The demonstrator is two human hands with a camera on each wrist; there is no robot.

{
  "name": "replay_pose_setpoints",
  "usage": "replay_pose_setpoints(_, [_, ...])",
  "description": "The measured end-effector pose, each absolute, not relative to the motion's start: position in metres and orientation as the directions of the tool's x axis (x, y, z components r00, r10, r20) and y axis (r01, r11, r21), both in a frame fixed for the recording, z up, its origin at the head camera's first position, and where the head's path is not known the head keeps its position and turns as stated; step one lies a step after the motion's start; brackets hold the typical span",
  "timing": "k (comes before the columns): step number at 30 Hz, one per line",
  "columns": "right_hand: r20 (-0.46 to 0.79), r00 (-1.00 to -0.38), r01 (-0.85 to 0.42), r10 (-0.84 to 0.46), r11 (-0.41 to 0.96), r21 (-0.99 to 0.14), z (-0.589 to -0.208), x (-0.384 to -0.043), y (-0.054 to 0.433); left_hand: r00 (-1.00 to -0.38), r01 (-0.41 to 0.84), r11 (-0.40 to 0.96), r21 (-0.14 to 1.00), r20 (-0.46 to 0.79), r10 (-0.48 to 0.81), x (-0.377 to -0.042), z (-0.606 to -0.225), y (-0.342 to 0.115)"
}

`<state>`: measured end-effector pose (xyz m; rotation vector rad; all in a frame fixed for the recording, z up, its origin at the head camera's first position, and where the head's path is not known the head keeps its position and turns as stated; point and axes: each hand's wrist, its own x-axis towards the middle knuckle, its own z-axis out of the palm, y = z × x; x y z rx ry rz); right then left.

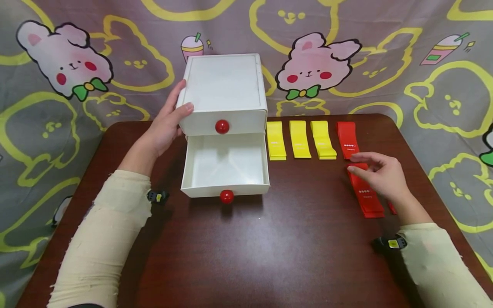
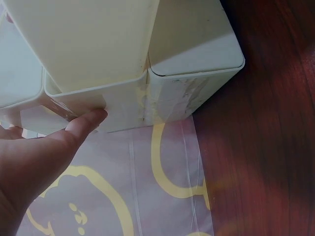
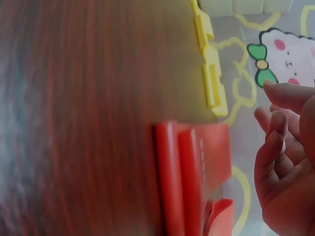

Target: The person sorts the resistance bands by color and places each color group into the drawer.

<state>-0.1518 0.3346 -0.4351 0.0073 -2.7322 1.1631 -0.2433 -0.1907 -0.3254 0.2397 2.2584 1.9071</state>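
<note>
My left hand rests against the left side of a white drawer unit, thumb on its top front edge. In the left wrist view the thumb lies fairly straight along the white wall. The upper drawer is closed; the lower drawer is pulled out, with its white floor showing. Both have red round knobs. Over the right of the table, my right hand holds nothing, thumb and forefinger apart. It is nearest two folded red resistance bands, one behind the other. The right wrist view shows its fingers loosely bent.
Three folded yellow bands lie in a row between the drawer unit and the red bands. Another red piece shows partly behind the right wrist. A patterned cloth hangs close behind the dark wooden table.
</note>
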Motion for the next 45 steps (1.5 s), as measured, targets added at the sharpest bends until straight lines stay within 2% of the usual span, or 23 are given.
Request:
replay_pose_setpoints(26, [0.007, -0.997, 0.055, 0.075, 0.783, -0.620, -0.449, -0.160, 0.363, -0.970, 0.017, 0.150, 0.988, -0.020, 0.241, -0.243, -0.328, -0.191])
replay_pose_setpoints(45, [0.038, -0.999, -0.017, 0.003, 0.857, -0.515, -0.454, -0.161, 0.364, -0.971, 0.016, 0.161, 0.987, -0.023, 0.239, -0.242, -0.326, -0.191])
